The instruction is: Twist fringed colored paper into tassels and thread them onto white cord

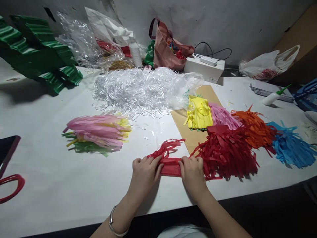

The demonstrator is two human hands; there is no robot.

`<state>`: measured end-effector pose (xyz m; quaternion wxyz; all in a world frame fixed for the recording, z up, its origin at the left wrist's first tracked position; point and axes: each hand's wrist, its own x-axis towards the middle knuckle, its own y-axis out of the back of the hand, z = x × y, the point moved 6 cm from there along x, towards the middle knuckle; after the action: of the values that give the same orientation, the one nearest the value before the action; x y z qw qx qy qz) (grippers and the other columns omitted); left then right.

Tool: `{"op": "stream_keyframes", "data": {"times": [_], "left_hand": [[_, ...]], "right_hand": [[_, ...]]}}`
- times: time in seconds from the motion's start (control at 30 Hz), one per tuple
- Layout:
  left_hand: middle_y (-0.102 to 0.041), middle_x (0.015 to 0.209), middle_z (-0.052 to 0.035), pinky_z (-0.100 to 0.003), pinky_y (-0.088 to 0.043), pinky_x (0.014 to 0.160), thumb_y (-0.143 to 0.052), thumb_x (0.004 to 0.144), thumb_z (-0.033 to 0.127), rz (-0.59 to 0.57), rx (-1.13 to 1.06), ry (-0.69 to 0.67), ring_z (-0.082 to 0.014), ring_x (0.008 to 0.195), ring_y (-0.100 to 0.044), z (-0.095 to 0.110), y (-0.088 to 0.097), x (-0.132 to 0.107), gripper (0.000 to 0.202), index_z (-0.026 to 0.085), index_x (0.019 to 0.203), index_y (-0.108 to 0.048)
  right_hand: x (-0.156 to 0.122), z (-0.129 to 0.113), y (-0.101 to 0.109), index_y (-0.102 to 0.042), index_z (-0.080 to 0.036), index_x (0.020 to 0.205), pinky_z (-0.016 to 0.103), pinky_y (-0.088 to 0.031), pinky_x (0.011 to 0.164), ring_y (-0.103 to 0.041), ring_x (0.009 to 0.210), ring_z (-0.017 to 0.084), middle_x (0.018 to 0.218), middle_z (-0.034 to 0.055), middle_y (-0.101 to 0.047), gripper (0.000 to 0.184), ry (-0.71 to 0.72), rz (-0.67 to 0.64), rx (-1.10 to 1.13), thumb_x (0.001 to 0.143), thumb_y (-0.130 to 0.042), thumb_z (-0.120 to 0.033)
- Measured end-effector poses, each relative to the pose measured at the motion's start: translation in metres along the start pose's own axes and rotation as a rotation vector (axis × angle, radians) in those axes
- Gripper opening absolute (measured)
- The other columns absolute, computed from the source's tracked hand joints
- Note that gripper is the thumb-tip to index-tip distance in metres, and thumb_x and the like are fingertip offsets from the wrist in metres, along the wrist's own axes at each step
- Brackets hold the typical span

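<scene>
Lying flat on white table covering (61,201), red paper strip (171,167) is held at both sides. Left side is gripped by left hand (146,170), fingers curled nearly closed; right side is gripped by right hand (194,173), curled likewise. Red fringe (164,149) is spread just beyond left hand. Dark red tassel pile (230,152) is placed beside right hand, pink tassel bundle (96,130) well apart to left.

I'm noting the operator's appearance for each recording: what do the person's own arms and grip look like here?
The left grip and right grip are ungloved hands. A slim, silver-coloured bangle circles the left wrist; nothing shows on the right one. Both forearms are bare, with no sleeves, cables or markings in view.
</scene>
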<state>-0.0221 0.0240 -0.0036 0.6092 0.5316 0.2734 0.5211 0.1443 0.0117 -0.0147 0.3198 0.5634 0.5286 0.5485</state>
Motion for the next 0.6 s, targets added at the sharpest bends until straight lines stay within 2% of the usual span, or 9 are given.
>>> {"op": "stream_keyframes", "data": {"times": [0.17, 0.3, 0.43, 0.5, 0.6], "left_hand": [[-0.072, 0.108, -0.0112, -0.045, -0.036, 0.086, -0.052, 0.093, 0.016, 0.071, -0.050, -0.029, -0.0276, 0.094, -0.064, -0.001, 0.000, 0.001, 0.030, 0.019, 0.122, -0.058], [-0.069, 0.116, -0.0117, -0.046, -0.037, 0.093, -0.049, 0.091, 0.007, 0.154, -0.039, -0.225, -0.0288, 0.107, -0.059, 0.008, 0.007, 0.002, 0.031, 0.021, 0.114, -0.064], [-0.073, 0.108, -0.0049, -0.045, -0.032, 0.102, -0.047, 0.093, 0.006, 0.041, -0.114, -0.469, -0.0241, 0.108, -0.059, 0.023, 0.006, -0.002, 0.028, 0.022, 0.104, -0.067], [-0.074, 0.103, -0.0029, -0.044, -0.030, 0.105, -0.047, 0.095, 0.008, -0.026, -0.137, -0.510, -0.0218, 0.105, -0.061, 0.026, 0.005, -0.003, 0.027, 0.023, 0.104, -0.067], [-0.074, 0.102, -0.0045, -0.045, -0.030, 0.104, -0.048, 0.096, 0.012, -0.073, -0.112, -0.496, -0.0224, 0.103, -0.062, 0.027, 0.003, -0.003, 0.026, 0.023, 0.110, -0.066]], "right_hand": [[0.006, -0.001, -0.001, -0.055, -0.020, 0.081, 0.039, -0.032, 0.074, -0.054, 0.068, 0.024, 0.067, 0.0054, -0.062, 0.019, -0.009, -0.018, -0.116, 0.099, -0.051, -0.019], [0.009, -0.001, -0.002, -0.055, -0.020, 0.080, 0.038, -0.031, 0.072, -0.054, 0.066, 0.024, 0.066, 0.0054, -0.062, 0.017, -0.009, -0.034, -0.143, 0.097, -0.055, -0.016], [0.009, -0.002, -0.002, -0.055, -0.020, 0.081, 0.038, -0.031, 0.072, -0.054, 0.066, 0.025, 0.067, 0.0062, -0.063, 0.016, -0.008, -0.047, -0.158, 0.097, -0.055, -0.016], [0.009, -0.002, -0.002, -0.055, -0.019, 0.082, 0.038, -0.031, 0.072, -0.054, 0.067, 0.025, 0.067, 0.0066, -0.063, 0.016, -0.012, -0.053, -0.165, 0.097, -0.053, -0.015], [0.010, -0.001, -0.003, -0.055, -0.019, 0.081, 0.038, -0.031, 0.071, -0.054, 0.065, 0.025, 0.067, 0.0068, -0.062, 0.016, -0.024, -0.062, -0.175, 0.097, -0.054, -0.015]]}}
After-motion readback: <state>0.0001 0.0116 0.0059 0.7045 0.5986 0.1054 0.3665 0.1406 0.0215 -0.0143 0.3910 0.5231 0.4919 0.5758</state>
